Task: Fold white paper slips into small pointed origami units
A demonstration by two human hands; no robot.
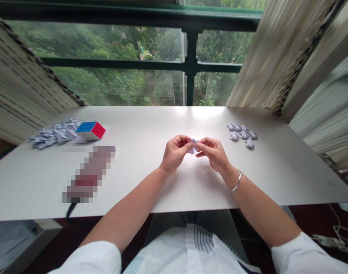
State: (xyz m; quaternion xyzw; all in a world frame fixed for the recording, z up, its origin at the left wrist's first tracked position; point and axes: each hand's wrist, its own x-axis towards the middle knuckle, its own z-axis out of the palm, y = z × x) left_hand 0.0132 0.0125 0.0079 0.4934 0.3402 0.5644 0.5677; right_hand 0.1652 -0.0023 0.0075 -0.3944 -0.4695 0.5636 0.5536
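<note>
Both my hands meet over the middle of the white table (pixel 151 179). My left hand (pixel 174 153) and my right hand (pixel 213 153) each pinch one side of a small folded piece of pale paper (pixel 193 146), held just above the tabletop. A silver bracelet (pixel 236 182) sits on my right wrist. Most of the paper is hidden by my fingers.
Several small folded paper pieces (pixel 242 134) lie at the right of the table. A larger heap of folded paper (pixel 52 134) lies at the far left beside a puzzle cube (pixel 91 130). A blurred-out long object (pixel 90 173) lies left of centre. A window is behind the table.
</note>
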